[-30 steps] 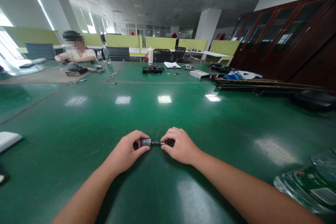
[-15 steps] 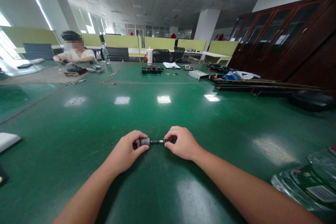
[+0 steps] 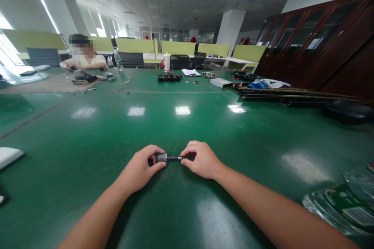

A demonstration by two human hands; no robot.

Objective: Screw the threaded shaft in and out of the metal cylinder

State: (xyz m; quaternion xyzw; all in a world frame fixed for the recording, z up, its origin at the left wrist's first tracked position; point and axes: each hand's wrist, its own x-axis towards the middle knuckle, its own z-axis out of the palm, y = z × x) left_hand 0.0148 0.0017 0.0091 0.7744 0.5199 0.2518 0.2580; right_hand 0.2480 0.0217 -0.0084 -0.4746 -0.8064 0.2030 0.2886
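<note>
Between thumb and fingers, my left hand grips a grey metal cylinder lying on its side just above or on the green table. A thin dark shaft runs from the cylinder to the right, with a shinier section near its far end. There my right hand pinches a small dark coiled part, likely a spring, around or against the shaft's end. My fingers partly hide it, so I cannot tell how far it sits over the shaft.
A large plastic bottle lies at the right, near my forearm. A white object is at the left edge. Farther back are a black tray-like part, a white box and long black bars. A person sits far left.
My right hand has shifted slightly left with the coiled part, and less of the bright shaft section shows. My left hand and the cylinder stay nearly in place.
</note>
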